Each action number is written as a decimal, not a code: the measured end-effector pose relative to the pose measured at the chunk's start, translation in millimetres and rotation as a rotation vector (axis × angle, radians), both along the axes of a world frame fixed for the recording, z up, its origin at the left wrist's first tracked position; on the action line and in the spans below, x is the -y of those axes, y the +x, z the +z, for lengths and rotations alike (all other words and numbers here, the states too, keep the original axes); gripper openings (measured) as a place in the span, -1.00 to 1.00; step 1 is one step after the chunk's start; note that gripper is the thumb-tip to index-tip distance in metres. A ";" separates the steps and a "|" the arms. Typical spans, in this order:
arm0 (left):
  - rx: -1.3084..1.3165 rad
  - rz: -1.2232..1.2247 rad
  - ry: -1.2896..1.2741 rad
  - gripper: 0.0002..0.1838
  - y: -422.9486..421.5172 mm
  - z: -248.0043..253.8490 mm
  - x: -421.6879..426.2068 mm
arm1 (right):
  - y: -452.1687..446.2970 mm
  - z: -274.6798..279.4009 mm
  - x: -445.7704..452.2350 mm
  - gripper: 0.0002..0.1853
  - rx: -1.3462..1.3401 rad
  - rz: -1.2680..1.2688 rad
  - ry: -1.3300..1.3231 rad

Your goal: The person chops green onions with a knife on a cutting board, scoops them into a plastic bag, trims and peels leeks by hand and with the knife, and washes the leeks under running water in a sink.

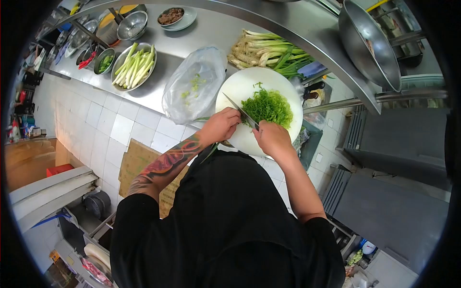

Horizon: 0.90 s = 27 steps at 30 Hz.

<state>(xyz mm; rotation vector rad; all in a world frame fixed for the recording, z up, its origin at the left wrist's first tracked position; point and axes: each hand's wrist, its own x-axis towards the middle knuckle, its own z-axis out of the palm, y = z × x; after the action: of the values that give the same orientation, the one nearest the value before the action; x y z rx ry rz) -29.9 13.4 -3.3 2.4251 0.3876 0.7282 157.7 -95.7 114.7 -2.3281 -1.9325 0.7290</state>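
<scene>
Round white board [237, 81]: bare surface along its upper-left and lower parts; near rim partly covered by black clothing [225, 192]; plastic bag [194, 91] close at its left edge. Chopped greens [271, 109]: heaped on the board, right of the blade. Knife [243, 112]: tip toward upper left; handle hidden within the right hand [272, 138], closed around it. Left hand [222, 126]: fingers curled narrow beside the blade; grip contents hidden, hold cannot be told. Onion bundle [269, 55]: partly cut off by the steel shelf [307, 45].
</scene>
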 end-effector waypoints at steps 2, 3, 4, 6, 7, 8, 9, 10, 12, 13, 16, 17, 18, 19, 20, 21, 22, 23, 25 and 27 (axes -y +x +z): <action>0.014 0.017 -0.005 -0.76 1.1 -3.5 1.5 | 2.1 -4.1 1.2 -0.69 0.014 0.014 0.008; 0.024 0.037 -0.008 -0.76 0.9 -3.9 2.6 | 0.4 -13.0 -4.9 -0.69 0.012 0.006 0.012; 0.024 0.035 -0.007 -0.76 1.2 -3.5 3.6 | -0.8 -18.0 -8.3 -0.69 0.010 -0.001 0.018; 0.026 0.031 -0.012 -0.78 -0.2 -1.1 2.0 | 2.2 -4.5 -3.1 -0.69 0.013 0.020 0.013; 0.024 0.031 -0.011 -0.78 -1.2 -1.3 1.6 | 2.6 2.7 -1.0 -0.69 0.019 0.036 0.000; 0.035 0.036 -0.014 -0.78 -1.0 -2.9 2.4 | 1.9 -3.4 -0.9 -0.69 0.019 0.034 -0.003; 0.047 0.040 -0.017 -0.78 0.4 -4.4 3.6 | -0.5 -11.7 -2.1 -0.69 0.022 0.024 0.001; 0.049 0.038 -0.020 -0.78 1.5 -5.9 5.2 | -1.2 -17.1 -2.2 -0.69 0.024 0.014 0.004; 0.056 0.057 -0.022 -0.78 -0.1 -6.7 3.8 | 3.1 -13.6 -4.9 -0.69 0.003 -0.003 -0.008; 0.052 0.063 -0.020 -0.78 -2.3 -6.1 3.2 | 2.7 -10.1 -7.3 -0.69 -0.023 -0.018 -0.022; 0.043 0.045 -0.025 -0.79 -1.5 -6.3 4.4 | 1.0 -5.1 -0.4 -0.68 0.024 0.021 -0.017; 0.063 0.052 -0.030 -0.79 -0.9 -8.3 5.0 | 2.2 -9.4 -1.2 -0.68 0.027 0.019 -0.021; 0.083 0.060 -0.035 -0.79 -0.7 -8.7 6.0 | 1.3 -15.1 -5.3 -0.68 0.002 -0.007 -0.029; 0.085 0.061 -0.033 -0.79 -0.1 -8.3 6.2 | 0.6 -17.7 -9.0 -0.68 -0.023 -0.030 -0.033; 0.078 0.062 -0.034 -0.79 -0.7 -7.6 5.7 | 2.5 -16.2 -8.3 -0.68 -0.023 -0.025 -0.030; 0.069 0.059 -0.038 -0.79 -2.4 -6.6 6.1 | 2.6 -5.0 -5.2 -0.68 -0.003 0.007 -0.031; 0.068 0.060 -0.037 -0.79 -3.1 -7.1 5.3 | 3.2 1.1 -4.2 -0.67 0.020 0.040 -0.032; 0.087 0.066 -0.034 -0.79 -3.0 -9.2 5.7 | 2.1 -7.4 -4.2 -0.67 0.020 0.039 -0.035; 0.111 0.063 -0.039 -0.78 -0.4 -13.5 8.3 | -1.2 -25.2 -5.0 -0.67 0.017 0.017 -0.004; 0.113 0.064 -0.032 -0.78 -1.1 -13.5 6.0 | 9.0 -21.4 -10.2 -0.68 -0.017 -0.007 -0.017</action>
<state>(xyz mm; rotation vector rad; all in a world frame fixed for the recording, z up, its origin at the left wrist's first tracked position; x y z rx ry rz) -31.0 7.4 -16.8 2.3385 0.4293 0.8759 166.7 -85.5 93.3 -2.3295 -1.9180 0.7644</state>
